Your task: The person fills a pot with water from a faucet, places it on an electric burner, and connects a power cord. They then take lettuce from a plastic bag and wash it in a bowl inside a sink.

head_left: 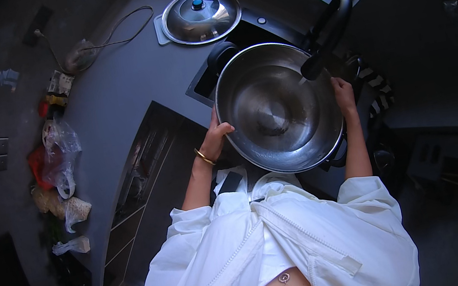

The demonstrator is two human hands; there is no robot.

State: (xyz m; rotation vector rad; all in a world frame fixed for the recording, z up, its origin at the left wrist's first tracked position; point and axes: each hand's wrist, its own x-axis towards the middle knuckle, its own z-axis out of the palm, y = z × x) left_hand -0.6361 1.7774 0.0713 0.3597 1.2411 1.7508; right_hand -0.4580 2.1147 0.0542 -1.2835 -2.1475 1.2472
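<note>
The big steel bowl sits tilted over the sink, under the black tap. My left hand has its fingers clamped on the near-left rim; my right hand grips the right rim. A lidded pan rests on the worktop behind.

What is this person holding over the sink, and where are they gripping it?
A large steel pot, held by its rim: the left hand grips the rim's left side, the right hand the right side, under the black faucet.
</note>
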